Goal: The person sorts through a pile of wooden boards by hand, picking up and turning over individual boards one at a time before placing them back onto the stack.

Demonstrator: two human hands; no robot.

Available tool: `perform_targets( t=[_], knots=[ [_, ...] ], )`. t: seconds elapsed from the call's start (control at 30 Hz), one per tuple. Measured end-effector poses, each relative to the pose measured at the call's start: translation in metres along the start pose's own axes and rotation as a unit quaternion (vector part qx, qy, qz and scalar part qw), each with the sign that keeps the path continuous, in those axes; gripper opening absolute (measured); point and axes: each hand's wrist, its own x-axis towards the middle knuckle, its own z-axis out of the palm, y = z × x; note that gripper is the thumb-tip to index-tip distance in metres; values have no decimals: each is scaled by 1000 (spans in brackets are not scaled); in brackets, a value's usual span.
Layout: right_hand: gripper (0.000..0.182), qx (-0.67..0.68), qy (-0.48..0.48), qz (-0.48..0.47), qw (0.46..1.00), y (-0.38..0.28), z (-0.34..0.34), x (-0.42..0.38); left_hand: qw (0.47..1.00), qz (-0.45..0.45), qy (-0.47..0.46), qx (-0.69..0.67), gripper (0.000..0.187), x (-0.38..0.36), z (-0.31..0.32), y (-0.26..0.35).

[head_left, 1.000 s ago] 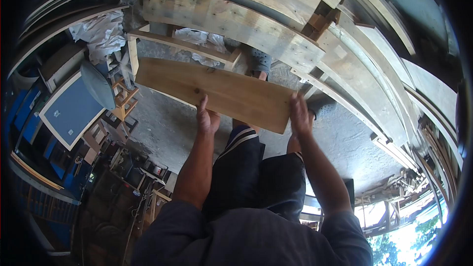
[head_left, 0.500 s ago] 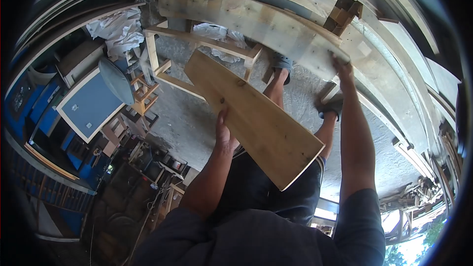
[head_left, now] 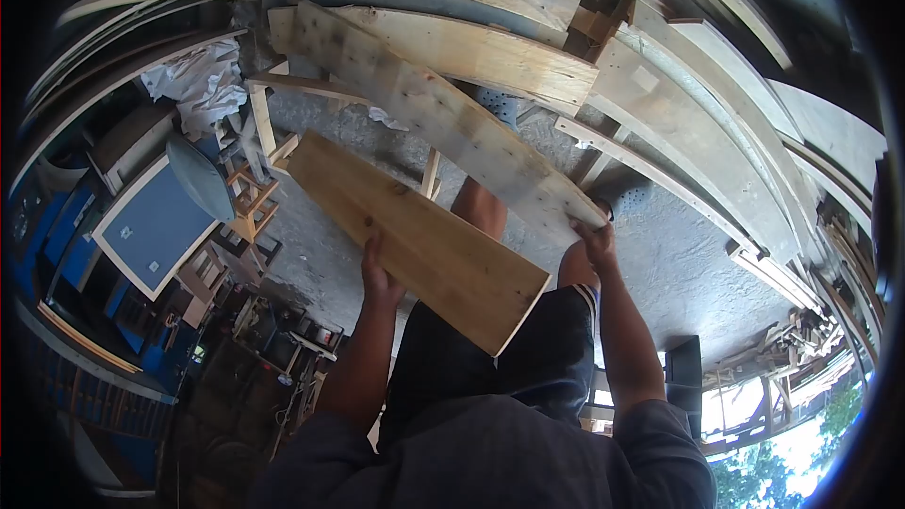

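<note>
My left hand (head_left: 378,275) grips the near edge of a brown wooden board (head_left: 415,234), which is held tilted over my legs. The end of a paler, weathered plank (head_left: 443,118) is gripped by my right hand (head_left: 595,239). That plank runs up and to the left, above the brown board, toward the stacked timber (head_left: 490,57). Both boards are lifted off the concrete floor (head_left: 660,264).
Stacks of long planks (head_left: 698,123) fill the top and right. A small wooden frame stand (head_left: 273,113) and crumpled white plastic (head_left: 193,80) sit at the upper left. A blue-faced panel (head_left: 151,226), tools and clutter lie left. A dark box (head_left: 683,368) stands near my right leg.
My right hand took hold of the pale plank on the stack and pulled its end down toward me. The brown board stayed in my left hand and shifted left.
</note>
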Motion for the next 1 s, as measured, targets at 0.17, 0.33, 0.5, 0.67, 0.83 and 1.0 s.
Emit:
perform_targets(
  t=[0.17, 0.33, 0.5, 0.67, 0.83, 1.0],
  knots=[
    [46, 14, 78, 53, 995, 29, -77, -5, 1000, -8, 8, -8, 54, 5, -4, 1],
    [47, 113, 169, 8, 979, 22, -101, 20, 999, 26, 12, 20, 54, 12, 0, -4],
    [41, 185, 157, -4, 970, 2, -73, 68, 1000, -3, -23, -3, 51, 17, 8, -10],
    [36, 221, 147, -3, 964, -49, 16, 146, 999, 20, -37, 17, 52, 12, 19, -6],
    [58, -123, 193, -55, 972, -102, 51, 219, 999, 20, -24, 38, 58, 11, 27, 3],
    [59, -386, 285, -93, 872, -102, 40, 240, 996, 36, -40, 74, 55, 17, 35, 14]
  ],
)
